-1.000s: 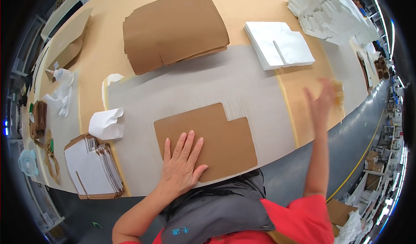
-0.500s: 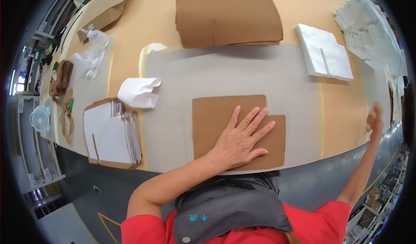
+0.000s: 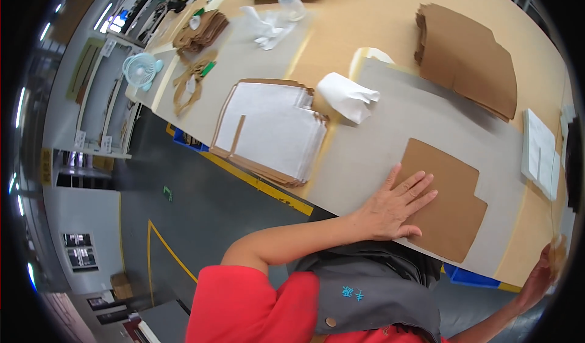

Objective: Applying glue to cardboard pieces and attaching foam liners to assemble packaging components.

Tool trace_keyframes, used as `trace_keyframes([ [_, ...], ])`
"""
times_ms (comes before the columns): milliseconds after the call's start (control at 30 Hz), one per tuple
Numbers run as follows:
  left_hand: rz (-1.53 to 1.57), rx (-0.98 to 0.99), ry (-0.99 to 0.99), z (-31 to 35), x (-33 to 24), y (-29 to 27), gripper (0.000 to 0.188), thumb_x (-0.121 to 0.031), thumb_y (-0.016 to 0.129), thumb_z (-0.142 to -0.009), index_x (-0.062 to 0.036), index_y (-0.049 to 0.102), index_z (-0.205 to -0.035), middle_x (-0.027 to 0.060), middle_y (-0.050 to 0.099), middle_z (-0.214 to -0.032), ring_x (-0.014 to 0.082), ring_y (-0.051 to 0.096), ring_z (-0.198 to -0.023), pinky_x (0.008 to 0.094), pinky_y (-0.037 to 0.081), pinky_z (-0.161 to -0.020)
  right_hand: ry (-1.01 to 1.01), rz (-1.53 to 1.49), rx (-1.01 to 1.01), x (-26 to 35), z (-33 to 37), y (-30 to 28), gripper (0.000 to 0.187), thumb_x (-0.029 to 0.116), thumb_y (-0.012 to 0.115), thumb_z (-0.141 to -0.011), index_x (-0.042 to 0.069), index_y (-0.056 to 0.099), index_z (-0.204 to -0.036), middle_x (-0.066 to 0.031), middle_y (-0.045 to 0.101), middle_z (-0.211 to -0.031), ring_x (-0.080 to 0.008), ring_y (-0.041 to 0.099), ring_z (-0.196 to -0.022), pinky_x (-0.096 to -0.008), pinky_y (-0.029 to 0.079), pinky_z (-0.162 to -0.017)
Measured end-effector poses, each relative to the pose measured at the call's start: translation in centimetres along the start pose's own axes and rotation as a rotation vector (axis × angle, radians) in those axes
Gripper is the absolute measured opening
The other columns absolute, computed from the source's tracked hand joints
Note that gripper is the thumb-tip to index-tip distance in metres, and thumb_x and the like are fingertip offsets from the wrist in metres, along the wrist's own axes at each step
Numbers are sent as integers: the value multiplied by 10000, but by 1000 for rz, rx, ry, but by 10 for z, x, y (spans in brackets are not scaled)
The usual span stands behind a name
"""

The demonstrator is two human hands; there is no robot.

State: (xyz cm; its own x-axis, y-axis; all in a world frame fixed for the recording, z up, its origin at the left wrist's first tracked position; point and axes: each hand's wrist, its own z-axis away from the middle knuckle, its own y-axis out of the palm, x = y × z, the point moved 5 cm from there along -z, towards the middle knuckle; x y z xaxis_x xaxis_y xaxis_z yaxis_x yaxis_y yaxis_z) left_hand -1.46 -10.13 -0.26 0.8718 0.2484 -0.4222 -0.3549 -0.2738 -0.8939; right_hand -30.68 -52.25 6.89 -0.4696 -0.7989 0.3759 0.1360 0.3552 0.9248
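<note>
Flat on a single brown sheet [image 3: 456,224] with a notched corner lies my left hand [image 3: 390,214], fingers outstretched and holding nothing. The sheet rests on the grey table covering near the front edge. Out at the far right, my right hand [image 3: 537,277] has its fingers closed around a small tan object [image 3: 557,259]; its kind is hard to make out at the rim. Left of the sheet sits a stack of notched, white-faced brown pieces [image 3: 271,139], each with a slot. A crumpled white sheet [image 3: 346,96] lies beside that stack.
A thick brown stack [image 3: 469,59] is at the back, with white slotted pieces [image 3: 538,154] to its right. Far left are a clear bottle [image 3: 291,6], a brown bundle [image 3: 206,31], tan straps [image 3: 194,82] and a pale blue fan [image 3: 141,70]. A blue bin [image 3: 469,276] sits under the table edge.
My view has turned left, so the table's contents appear shifted right and tilted. My left hand stays on the brown sheet, nearer its left edge; my right hand remains at far right.
</note>
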Motion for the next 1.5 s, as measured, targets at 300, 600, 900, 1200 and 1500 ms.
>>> trace_keyframes([
  [300, 1363, -278, 250, 15, -50, -132, 369, -67, 537, -1009, 13, 551, -1369, 212, 556, -1367, 378, 506, -1324, 502, 402, -1098, -198, 492, -226, -126, -24, 29, 830, 354, 814, -843, 23, 392, -1476, -142, 548, -1406, -214, 611, -1165, -284, 579, -894],
  [600, 2057, -366, 502, 14, -96, -189, 200, 22, 567, -917, 38, 702, -1064, 197, 697, -1012, 313, 649, -899, 361, 519, -823, -85, 423, -156, -218, -52, 45, 676, 409, 649, -970, 58, 408, -1495, -137, 486, -1498, -234, 560, -1285, -294, 612, -855],
  [900, 211, -105, 15, 18, -2, -47, 595, -233, 655, -932, -34, 476, -1463, 170, 457, -1512, 334, 417, -1424, 556, 319, -1152, -236, 899, -247, -288, -68, 81, 933, 524, 743, -869, 147, 260, -1572, -171, 397, -1558, -316, 436, -1416, -420, 575, -957],
  [1200, 0, 61, -81, 12, 31, -22, 685, -406, 654, -926, -76, 452, -1491, 124, 390, -1580, 270, 309, -1501, 569, 170, -1214, -266, 1213, -117, -329, -85, 77, 1096, 613, 864, -651, 109, 347, -1475, -183, 437, -1489, -342, 473, -1370, -512, 423, -1118],
  [1500, -39, -178, -156, 4, 49, -33, 535, -334, 745, -864, -92, 623, -1325, 26, 577, -1352, 217, 511, -1186, 376, 358, -954, -313, 1498, 106, -342, -98, 70, 1110, 624, 937, -527, -17, 465, -1301, -171, 654, -1248, -329, 643, -1168, -475, 524, -1017],
])
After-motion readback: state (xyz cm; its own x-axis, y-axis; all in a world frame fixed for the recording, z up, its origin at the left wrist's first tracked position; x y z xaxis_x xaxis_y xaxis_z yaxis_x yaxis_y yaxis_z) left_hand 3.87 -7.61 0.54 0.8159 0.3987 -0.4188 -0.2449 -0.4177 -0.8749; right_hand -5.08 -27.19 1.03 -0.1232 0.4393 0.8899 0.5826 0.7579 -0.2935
